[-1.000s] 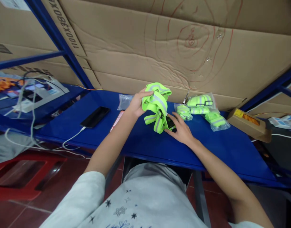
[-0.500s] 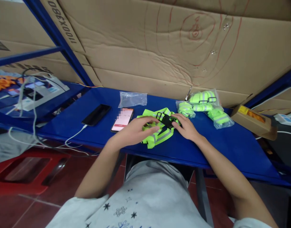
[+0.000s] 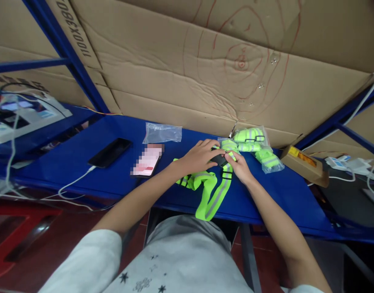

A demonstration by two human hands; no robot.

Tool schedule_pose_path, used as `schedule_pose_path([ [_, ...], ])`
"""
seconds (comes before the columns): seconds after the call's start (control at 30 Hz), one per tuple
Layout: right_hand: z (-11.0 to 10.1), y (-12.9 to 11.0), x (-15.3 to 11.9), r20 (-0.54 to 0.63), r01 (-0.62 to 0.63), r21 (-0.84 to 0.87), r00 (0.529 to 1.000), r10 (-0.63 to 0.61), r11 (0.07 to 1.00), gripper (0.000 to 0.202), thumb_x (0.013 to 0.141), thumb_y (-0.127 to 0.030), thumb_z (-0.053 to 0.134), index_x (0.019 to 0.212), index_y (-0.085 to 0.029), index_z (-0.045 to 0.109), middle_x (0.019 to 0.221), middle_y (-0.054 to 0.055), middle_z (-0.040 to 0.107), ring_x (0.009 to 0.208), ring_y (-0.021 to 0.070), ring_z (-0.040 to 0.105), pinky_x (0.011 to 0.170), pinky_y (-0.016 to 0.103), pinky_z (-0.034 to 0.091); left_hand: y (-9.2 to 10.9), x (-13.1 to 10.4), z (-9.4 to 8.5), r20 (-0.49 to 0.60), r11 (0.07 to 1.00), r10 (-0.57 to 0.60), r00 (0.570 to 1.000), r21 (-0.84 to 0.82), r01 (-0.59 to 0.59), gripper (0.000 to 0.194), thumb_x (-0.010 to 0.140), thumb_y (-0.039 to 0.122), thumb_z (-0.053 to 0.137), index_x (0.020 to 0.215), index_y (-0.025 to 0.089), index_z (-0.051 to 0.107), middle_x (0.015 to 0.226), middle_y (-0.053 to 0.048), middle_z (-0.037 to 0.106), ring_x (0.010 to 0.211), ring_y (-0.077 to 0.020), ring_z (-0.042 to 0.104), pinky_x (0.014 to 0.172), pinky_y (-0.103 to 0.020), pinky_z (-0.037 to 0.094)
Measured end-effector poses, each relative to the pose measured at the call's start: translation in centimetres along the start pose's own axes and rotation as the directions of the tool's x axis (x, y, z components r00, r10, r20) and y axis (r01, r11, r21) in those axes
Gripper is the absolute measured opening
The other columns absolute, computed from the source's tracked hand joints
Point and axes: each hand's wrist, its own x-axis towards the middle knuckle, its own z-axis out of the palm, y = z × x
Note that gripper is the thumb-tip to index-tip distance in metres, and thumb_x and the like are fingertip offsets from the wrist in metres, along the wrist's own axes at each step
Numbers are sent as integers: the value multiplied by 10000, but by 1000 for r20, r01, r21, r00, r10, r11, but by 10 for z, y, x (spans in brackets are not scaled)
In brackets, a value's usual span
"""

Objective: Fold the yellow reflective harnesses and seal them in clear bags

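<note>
A neon yellow-green reflective strap vest [image 3: 220, 194] with grey stripes lies on the table, one loop hanging over the front edge. My left hand [image 3: 201, 156] is closed on its black centre piece [image 3: 219, 158], fingers over the top and thumb at the near side. My right hand [image 3: 239, 167] pinches the strap at the right end of that black piece. A black slider sits on the strap below my right hand. The left part of the vest is bunched under my left wrist, partly hidden.
Bagged folded neon straps [image 3: 268, 158] lie at the back right, near an open cardboard box [image 3: 305, 166]. A clear plastic bag [image 3: 162, 133], a lit phone [image 3: 147, 160] and a dark phone [image 3: 110, 152] on a white cable are left. A cardboard wall [image 3: 162, 81] stands behind.
Both hands have come together at the black piece and lifted it toward the back. The right hand now pinches the strap. A strap loop has been drawn out over the front edge.
</note>
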Motion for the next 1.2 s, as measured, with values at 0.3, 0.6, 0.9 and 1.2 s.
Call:
schedule_pose_path([
  [0.3,5,-3,-5,-56,23,-45,998,-25,999,496,1004,-689,523,1045,-240,729,1009,51,765,979,253,694,933,379,544,-17,-6,30,-111,982,-11,994,-190,-11,385,909,239,711,1291,260,671,1455,-116,565,1386,-305,540,1118,-462,500],
  [0.6,16,-1,-11,-80,52,-102,995,-61,993,473,1052,-629,464,1123,-248,736,1063,61,776,1008,262,700,946,395,550,-4,-11,31,-104,994,82,991,77,-75,358,967,309,667,1305,192,650,1447,-149,620,1354,-327,564,1032,-445,477],
  [0.9,21,11,-4,-85,44,-93,995,-52,995,558,1019,-712,467,1080,-233,745,1080,79,786,1044,285,705,995,438,554,3,-1,36,32,954,75,997,290,-81,383,958,240,594,1318,113,619,1356,-175,662,1240,-347,613,925,-452,463],
  [1.2,-4,25,9,18,81,-126,997,-80,989,565,984,-757,500,1041,-244,729,1070,89,762,1042,306,701,1016,499,550,4,-10,36,86,949,-27,996,314,-1,453,1015,375,614,1447,248,559,1315,-151,645,1040,-303,701,760,-369,521],
])
